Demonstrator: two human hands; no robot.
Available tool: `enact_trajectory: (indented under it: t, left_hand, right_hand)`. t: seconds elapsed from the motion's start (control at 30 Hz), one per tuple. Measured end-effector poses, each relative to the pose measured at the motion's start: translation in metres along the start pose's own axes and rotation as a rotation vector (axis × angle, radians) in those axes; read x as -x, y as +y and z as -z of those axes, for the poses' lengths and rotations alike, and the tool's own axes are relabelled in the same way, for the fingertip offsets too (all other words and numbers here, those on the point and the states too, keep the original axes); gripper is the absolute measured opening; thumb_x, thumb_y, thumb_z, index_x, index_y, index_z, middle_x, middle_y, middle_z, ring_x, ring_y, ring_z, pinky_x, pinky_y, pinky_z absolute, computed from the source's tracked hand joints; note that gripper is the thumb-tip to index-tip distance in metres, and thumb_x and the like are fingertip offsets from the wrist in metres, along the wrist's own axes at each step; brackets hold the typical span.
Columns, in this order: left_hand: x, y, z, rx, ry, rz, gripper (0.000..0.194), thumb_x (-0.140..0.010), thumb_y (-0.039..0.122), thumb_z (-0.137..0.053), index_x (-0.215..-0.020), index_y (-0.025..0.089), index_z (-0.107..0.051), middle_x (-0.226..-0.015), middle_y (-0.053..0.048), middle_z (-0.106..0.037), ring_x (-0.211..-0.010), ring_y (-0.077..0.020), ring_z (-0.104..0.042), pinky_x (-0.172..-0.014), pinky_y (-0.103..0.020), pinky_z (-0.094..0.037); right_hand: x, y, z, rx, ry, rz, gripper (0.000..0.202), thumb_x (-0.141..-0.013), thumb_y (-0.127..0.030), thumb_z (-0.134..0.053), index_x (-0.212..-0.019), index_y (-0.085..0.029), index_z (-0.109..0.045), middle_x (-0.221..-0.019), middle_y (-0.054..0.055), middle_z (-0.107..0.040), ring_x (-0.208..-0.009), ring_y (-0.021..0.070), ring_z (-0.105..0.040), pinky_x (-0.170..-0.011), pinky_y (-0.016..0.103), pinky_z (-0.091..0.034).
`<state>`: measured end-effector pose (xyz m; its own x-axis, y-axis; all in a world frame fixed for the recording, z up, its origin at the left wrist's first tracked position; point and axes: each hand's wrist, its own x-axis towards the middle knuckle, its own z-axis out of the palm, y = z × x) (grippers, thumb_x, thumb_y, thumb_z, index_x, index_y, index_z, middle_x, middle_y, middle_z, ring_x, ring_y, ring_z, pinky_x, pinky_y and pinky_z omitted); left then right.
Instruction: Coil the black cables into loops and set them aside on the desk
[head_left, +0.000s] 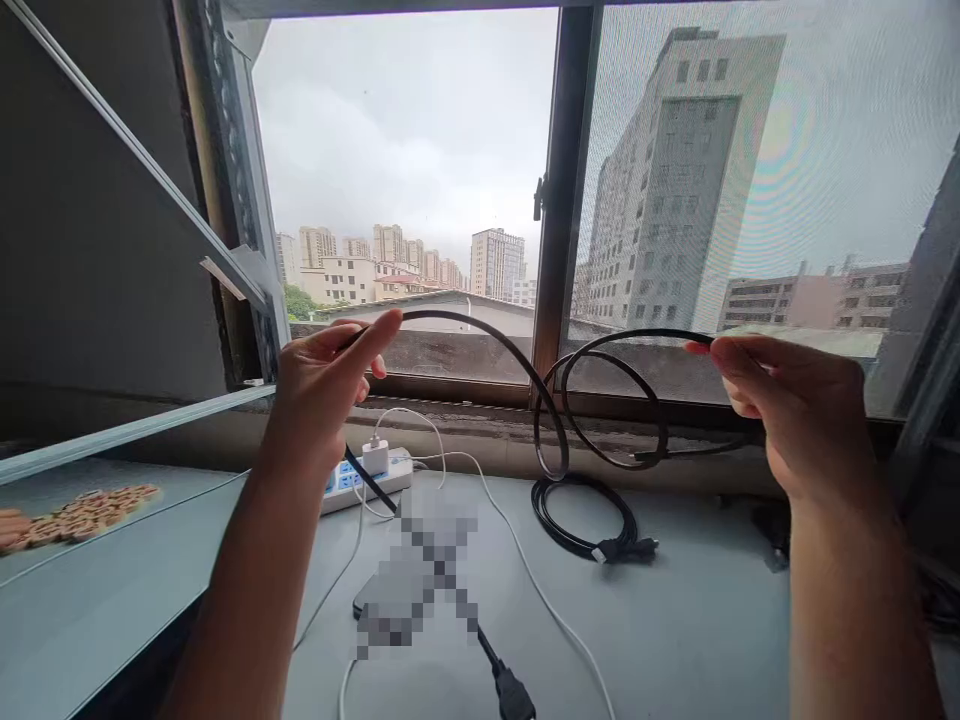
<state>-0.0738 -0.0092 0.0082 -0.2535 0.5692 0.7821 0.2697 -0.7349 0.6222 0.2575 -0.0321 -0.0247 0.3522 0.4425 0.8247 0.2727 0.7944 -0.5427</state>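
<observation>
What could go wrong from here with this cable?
Tangling: the black cable loops over itself between the left hand and right hand; pulling them apart could tighten those loops into a kink.

Snagging: its loops sit close to the coiled cable in view and might catch it. Can't tell if they touch.

Tugging: the length below the left hand passes near the power strip and thin white cords; a swing could drag one.

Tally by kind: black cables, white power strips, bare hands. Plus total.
Long black flexible cables: 2 (held cable, coiled cable)
Long white plastic power strip: 1
Bare hands: 2 (left hand, right hand)
Total: 5
</observation>
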Motion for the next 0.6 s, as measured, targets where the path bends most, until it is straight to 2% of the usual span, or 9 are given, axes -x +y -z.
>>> enact_trajectory:
  t: [0.17, 0.3, 0.37, 0.47, 0.53, 0.6]
  left_hand:
    - [-0.002, 0.007, -0.003, 0.088, 0.044, -0.033, 0.036, -0.060, 0.058, -0.078, -0.047, 0.030, -0.060, -0.051, -0.002, -0.046, -0.044, -0.0135, -0.036, -0.036, -0.029, -0.020]
    - [0.000, 0.016, -0.002, 0.162, 0.060, -0.068, 0.038, -0.058, 0.062, -0.077, -0.048, 0.030, -0.059, -0.051, -0.002, -0.046, -0.044, -0.0139, -0.040, -0.034, -0.028, -0.019]
    - [-0.001, 0.017, 0.000, 0.155, 0.065, -0.062, 0.040, -0.057, 0.064, -0.077, -0.049, 0.030, -0.059, -0.050, -0.002, -0.047, -0.042, -0.0141, -0.041, -0.033, -0.029, -0.018]
    - [-0.002, 0.015, 0.001, 0.164, 0.121, -0.047, 0.043, -0.057, 0.066, -0.077, -0.048, 0.029, -0.057, -0.050, -0.001, -0.048, -0.042, -0.0126, -0.042, -0.033, -0.029, -0.018]
    - [-0.001, 0.015, -0.002, 0.182, 0.155, -0.040, 0.046, -0.057, 0.066, -0.077, -0.048, 0.027, -0.055, -0.048, 0.000, -0.047, -0.040, -0.0105, -0.039, -0.033, -0.027, -0.017]
    - [0.002, 0.016, -0.007, 0.193, 0.173, -0.049, 0.050, -0.057, 0.066, -0.077, -0.047, 0.024, -0.053, -0.046, 0.001, -0.044, -0.038, -0.0085, -0.037, -0.033, -0.025, -0.016]
  right_hand:
    - [0.004, -0.001, -0.005, 0.217, -0.173, 0.067, 0.019, -0.075, -0.040, -0.069, -0.075, -0.022, -0.075, -0.067, 0.001, -0.067, -0.058, 0.0113, -0.052, -0.052, 0.025, -0.038]
    - [0.007, 0.003, -0.014, 0.506, -0.129, 0.101, 0.032, -0.073, -0.051, -0.068, -0.069, -0.019, -0.072, -0.057, 0.000, -0.059, -0.053, 0.0101, -0.048, -0.051, 0.024, -0.035]
    - [0.006, 0.008, -0.016, 0.593, -0.124, 0.038, 0.043, -0.069, -0.060, -0.067, -0.060, -0.018, -0.065, -0.048, -0.002, -0.049, -0.047, 0.0081, -0.040, -0.046, 0.024, -0.029]
    - [0.006, 0.017, -0.016, 0.620, -0.280, -0.125, 0.055, -0.064, -0.069, -0.065, -0.054, -0.018, -0.050, -0.046, -0.005, -0.039, -0.043, 0.0060, -0.032, -0.042, 0.023, -0.023]
    - [0.006, 0.023, -0.016, 0.556, -0.433, -0.244, 0.054, -0.063, -0.069, -0.066, -0.060, -0.018, -0.049, -0.050, -0.005, -0.044, -0.044, 0.0061, -0.035, -0.041, 0.021, -0.025]
    - [0.009, 0.027, -0.017, 0.434, -0.561, -0.347, 0.050, -0.064, -0.065, -0.068, -0.071, -0.018, -0.052, -0.060, -0.003, -0.053, -0.049, 0.0079, -0.044, -0.042, 0.020, -0.030]
